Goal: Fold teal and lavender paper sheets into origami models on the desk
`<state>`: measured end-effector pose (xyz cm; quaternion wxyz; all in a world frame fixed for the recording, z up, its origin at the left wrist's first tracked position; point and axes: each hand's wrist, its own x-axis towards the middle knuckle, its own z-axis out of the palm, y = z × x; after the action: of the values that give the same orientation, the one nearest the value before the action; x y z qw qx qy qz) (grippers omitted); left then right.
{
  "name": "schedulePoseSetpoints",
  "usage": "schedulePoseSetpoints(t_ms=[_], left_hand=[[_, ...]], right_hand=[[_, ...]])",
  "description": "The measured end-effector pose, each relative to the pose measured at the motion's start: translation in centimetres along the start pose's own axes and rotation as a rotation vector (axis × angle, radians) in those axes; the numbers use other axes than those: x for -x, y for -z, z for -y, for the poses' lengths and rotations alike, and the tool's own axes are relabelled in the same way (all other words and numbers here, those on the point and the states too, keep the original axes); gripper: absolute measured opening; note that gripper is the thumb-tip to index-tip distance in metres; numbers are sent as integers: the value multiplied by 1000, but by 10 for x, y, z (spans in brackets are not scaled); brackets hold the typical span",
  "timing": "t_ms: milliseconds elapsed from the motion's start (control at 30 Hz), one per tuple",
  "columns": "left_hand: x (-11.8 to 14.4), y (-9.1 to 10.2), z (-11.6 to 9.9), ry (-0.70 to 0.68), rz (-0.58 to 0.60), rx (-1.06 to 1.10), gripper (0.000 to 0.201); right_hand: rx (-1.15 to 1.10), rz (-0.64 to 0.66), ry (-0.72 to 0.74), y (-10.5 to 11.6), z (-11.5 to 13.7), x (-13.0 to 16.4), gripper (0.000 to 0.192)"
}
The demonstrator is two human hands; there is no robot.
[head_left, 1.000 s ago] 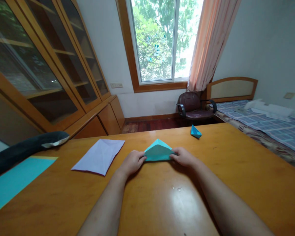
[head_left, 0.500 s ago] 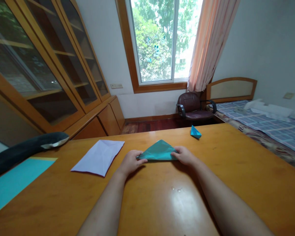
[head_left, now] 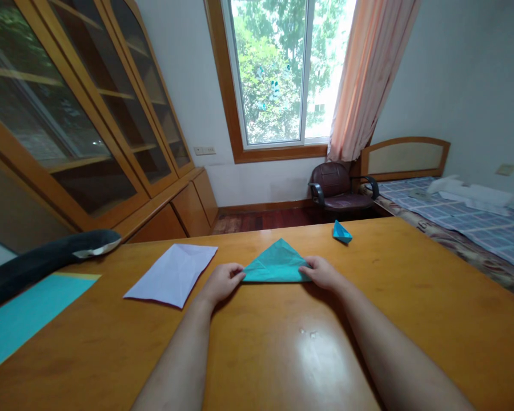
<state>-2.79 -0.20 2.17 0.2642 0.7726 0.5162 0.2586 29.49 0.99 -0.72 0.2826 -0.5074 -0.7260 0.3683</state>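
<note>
A turquoise sheet of paper [head_left: 276, 264], folded into a triangle with its point away from me, lies at the middle of the table. My left hand [head_left: 224, 281] pinches its left corner between thumb and fingers. At the right corner, my right hand [head_left: 323, 273] grips the paper with the thumb on top. To the left of my left hand lies a creased pale lilac sheet [head_left: 171, 275]. A small blue folded paper boat [head_left: 341, 232] stands beyond my right hand, near the table's far edge.
The wooden table [head_left: 265, 354] spans the foreground. Turquoise sheets [head_left: 29, 314] lie at its left, beside a dark stuffed toy [head_left: 47, 262]. Past the far edge are an office chair [head_left: 342, 185], a bed [head_left: 466, 211] and a glass-door cabinet [head_left: 111, 114].
The folded turquoise paper now lies flatter, its point a little farther from me. My left thumb and fingers have drawn together at the left corner. My right hand is almost unchanged.
</note>
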Motion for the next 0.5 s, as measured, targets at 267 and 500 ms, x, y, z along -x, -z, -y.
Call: schedulePoseSetpoints(t_ms=[267,500], left_hand=[[-5,-4,13,107,-147,263,33],[-2,-4,6,351,-49,543,50]], right_hand=[[35,-134,-17,-2,0,-3,20],[8,-182,-55,-3,0,-3,61]])
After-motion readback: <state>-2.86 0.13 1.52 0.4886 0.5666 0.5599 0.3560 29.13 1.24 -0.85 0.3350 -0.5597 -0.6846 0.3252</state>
